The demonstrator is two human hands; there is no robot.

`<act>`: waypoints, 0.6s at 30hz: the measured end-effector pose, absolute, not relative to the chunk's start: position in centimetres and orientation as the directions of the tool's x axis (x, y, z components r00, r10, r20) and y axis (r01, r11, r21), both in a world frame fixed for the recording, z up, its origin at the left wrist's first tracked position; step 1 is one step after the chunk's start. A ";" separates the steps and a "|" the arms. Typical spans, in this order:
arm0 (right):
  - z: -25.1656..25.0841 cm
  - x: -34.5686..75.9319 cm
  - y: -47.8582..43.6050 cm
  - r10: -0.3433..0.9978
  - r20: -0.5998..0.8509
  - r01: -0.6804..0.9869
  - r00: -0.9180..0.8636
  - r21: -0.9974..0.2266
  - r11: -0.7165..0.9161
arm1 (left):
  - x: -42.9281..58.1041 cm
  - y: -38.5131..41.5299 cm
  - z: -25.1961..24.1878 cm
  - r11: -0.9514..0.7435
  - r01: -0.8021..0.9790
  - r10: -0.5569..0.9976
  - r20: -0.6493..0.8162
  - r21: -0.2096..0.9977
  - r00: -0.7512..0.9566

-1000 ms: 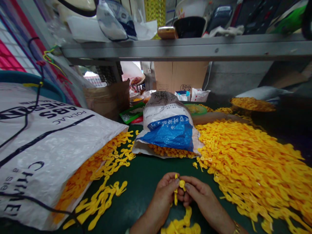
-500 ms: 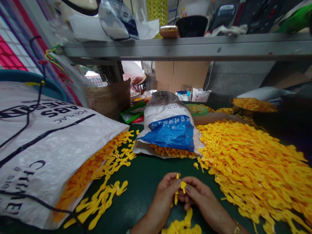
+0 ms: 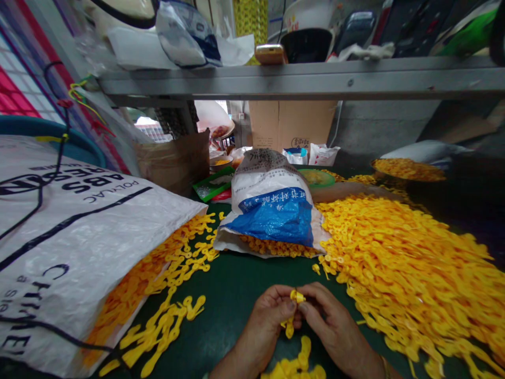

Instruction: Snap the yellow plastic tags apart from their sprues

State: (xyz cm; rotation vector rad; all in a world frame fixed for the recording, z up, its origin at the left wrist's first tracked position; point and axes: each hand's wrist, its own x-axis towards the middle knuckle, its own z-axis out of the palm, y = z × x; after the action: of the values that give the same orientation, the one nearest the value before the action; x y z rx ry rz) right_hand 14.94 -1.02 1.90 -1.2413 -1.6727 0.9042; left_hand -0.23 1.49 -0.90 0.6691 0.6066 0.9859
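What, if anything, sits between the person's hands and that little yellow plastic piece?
Nothing visible does. The left hand and the right hand both pinch the small yellow plastic loop piece directly in their fingertips, above the dark green tabletop.

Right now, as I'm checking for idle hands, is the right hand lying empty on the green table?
No, the right hand and left hand together pinch one yellow plastic piece.

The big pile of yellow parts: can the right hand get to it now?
Probably yes. The pile lies right beside the right hand, nothing between them, though that hand and the left hand pinch a yellow part.
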 end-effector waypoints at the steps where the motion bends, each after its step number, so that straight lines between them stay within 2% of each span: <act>1: 1.8 14.9 -1.0 0.961 0.227 0.387 -0.158 -0.881 0.272 | -0.2 1.5 -1.0 0.381 -0.534 0.895 -0.155 0.755 0.419; 5: 1.3 15.0 -1.0 0.955 0.264 0.451 -0.137 -0.842 0.298 | -0.2 1.5 -1.0 0.387 -0.483 0.892 -0.186 0.785 0.413; 10: 0.7 15.2 -0.9 0.960 0.259 0.456 -0.108 -0.845 0.279 | -0.3 1.5 -0.5 0.456 -0.405 0.862 -0.278 0.793 0.424; 15: 0.5 15.1 -0.9 0.962 0.264 0.461 -0.062 -0.848 0.262 | -0.5 1.2 0.0 0.288 -0.267 0.905 -0.170 0.919 0.390; 18: 0.5 15.1 -0.9 0.954 0.295 0.492 -0.044 -0.825 0.278 | -0.6 0.9 0.4 0.257 -0.230 0.901 -0.147 0.939 0.408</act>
State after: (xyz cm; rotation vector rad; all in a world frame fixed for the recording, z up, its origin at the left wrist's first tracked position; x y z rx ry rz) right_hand 15.15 -0.93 0.54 -1.3410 -1.6728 0.6649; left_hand -0.64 0.95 0.44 1.0185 0.8157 0.8949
